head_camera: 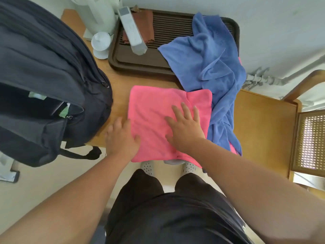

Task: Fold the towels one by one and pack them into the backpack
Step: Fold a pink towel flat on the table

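A pink towel [154,111] lies folded into a rough square near the front edge of the wooden table [263,120]. My right hand [184,127] presses flat on its right half with fingers spread. My left hand [121,136] rests at the towel's left edge, thumb on the cloth and fingers on the table. A crumpled blue towel [211,64] lies behind and to the right, one end trailing down beside the pink one. The dark backpack [44,76] stands on the left with its top compartment unzipped and open.
A dark brown slatted tray [137,62] sits at the back of the table with a white remote [131,32] and a brown cloth on it. White appliances [101,43] stand at back left. A wooden chair [309,143] with a cane seat is on the right.
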The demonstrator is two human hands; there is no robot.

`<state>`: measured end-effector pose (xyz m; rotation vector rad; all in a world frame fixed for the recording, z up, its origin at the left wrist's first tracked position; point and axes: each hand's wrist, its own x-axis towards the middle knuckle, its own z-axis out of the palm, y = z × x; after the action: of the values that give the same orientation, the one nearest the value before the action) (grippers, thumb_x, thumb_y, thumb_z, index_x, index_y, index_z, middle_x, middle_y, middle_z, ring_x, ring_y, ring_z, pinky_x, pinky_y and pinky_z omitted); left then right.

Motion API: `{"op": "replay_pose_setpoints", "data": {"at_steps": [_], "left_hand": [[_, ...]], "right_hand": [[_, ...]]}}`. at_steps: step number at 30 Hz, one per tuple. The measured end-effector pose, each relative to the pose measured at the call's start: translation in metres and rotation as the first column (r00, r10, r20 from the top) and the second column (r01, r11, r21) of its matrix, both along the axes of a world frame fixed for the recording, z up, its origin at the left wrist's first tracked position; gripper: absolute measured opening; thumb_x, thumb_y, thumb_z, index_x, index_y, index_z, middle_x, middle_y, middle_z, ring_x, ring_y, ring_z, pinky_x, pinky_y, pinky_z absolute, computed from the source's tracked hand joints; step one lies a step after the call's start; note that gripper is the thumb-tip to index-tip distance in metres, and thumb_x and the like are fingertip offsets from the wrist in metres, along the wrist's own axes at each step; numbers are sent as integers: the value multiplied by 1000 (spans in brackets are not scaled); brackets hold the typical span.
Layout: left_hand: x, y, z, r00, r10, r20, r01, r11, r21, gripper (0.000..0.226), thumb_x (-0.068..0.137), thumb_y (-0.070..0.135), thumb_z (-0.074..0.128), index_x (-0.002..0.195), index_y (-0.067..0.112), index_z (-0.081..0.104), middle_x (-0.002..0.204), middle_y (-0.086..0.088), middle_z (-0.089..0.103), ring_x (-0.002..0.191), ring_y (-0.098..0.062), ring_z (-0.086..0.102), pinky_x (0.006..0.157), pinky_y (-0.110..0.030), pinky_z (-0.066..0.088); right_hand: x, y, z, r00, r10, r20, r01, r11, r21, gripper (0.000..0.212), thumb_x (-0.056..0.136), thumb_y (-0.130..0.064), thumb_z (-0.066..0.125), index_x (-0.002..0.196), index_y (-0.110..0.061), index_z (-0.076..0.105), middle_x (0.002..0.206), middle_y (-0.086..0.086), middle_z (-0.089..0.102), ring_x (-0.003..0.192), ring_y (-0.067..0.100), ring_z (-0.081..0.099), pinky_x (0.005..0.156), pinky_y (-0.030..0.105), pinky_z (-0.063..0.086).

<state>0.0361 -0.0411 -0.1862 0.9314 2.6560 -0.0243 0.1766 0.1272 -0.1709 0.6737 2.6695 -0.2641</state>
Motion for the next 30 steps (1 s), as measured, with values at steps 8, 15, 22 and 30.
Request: {"op": "replay_pose_setpoints", "data": {"at_steps": [8, 15, 22, 30], "left_hand": [[-21, -62, 52, 767, -404, -499, 564, 795, 223, 30, 81, 14, 65, 111, 16, 65, 124, -9, 53, 106, -33, 54, 80, -44, 42], [-75, -114, 89, 786, -77, -613, 281, 928, 243, 57, 82, 24, 68, 136, 20, 49, 145, -12, 50, 140, -40, 38, 110, -70, 24], [-124, -113, 86, 920, -65, -386, 145, 973, 181, 54, 74, 23, 82, 120, 14, 56, 118, -14, 54, 119, -41, 42, 91, -83, 35], [-178, -91, 82, 875, -124, -467, 257, 938, 231, 39, 74, 16, 83, 106, 12, 60, 104, -14, 56, 109, -39, 43, 95, -80, 36]], "right_hand": [[-126, -57, 60, 841, -426, -335, -25, 587, -810, 106, 78, -71, 66, 158, -40, 5, 167, -9, 13, 154, 13, 6, 123, 40, 16], [-208, -99, 91, 751, -654, 92, 276, 184, -943, 112, 53, -85, 73, 141, -71, 5, 156, -13, 35, 129, 34, 51, 70, 56, 60], [-253, -105, 102, 595, -754, 279, 302, -112, -947, 60, 94, -69, 40, 142, -34, 41, 134, 5, 58, 111, 37, 61, 77, 61, 57], [-303, -88, 112, 501, -820, 277, 237, -178, -955, 41, 102, -53, 37, 127, -23, 47, 111, 1, 65, 95, 25, 65, 79, 45, 58]]}}
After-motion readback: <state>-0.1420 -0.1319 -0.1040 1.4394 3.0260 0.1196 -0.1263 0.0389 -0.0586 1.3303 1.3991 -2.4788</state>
